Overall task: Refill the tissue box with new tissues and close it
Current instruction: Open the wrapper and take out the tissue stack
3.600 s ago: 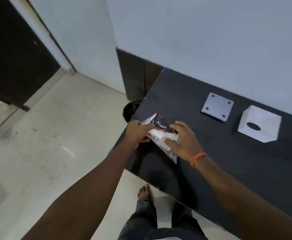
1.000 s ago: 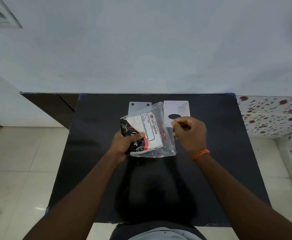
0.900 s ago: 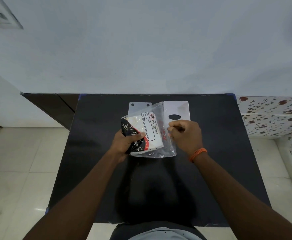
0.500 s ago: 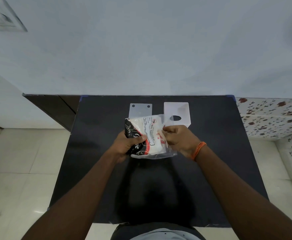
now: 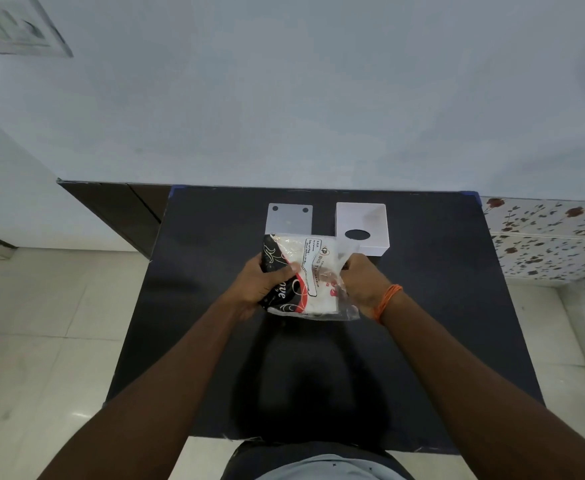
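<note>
Tissue pack (image 5: 303, 275) now has the right hand (image 5: 362, 284) closed on its clear wrapper end, no longer pinching air beside it. Left hand (image 5: 261, 284) grips the printed side, so opening looks underway; tissue box (image 5: 362, 228) waits empty.

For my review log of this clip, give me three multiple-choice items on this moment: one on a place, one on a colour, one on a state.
1. Where does the white cube tissue box stand?
A. far side of the black table
B. on the floor
C. in the person's lap

2. What colour is the band on the right wrist?
A. green
B. orange
C. blue

3. What state is the clear plastic tissue pack in?
A. lying flat on the table
B. inside the box
C. held by both hands

Key: 1 A, the box sits near the wall edge beside the flat grey plate with holes. 2 B, the wristband is orange. 3 C, the left hand has a grip on its dark end and the right hand pinches the clear wrapper.
</note>
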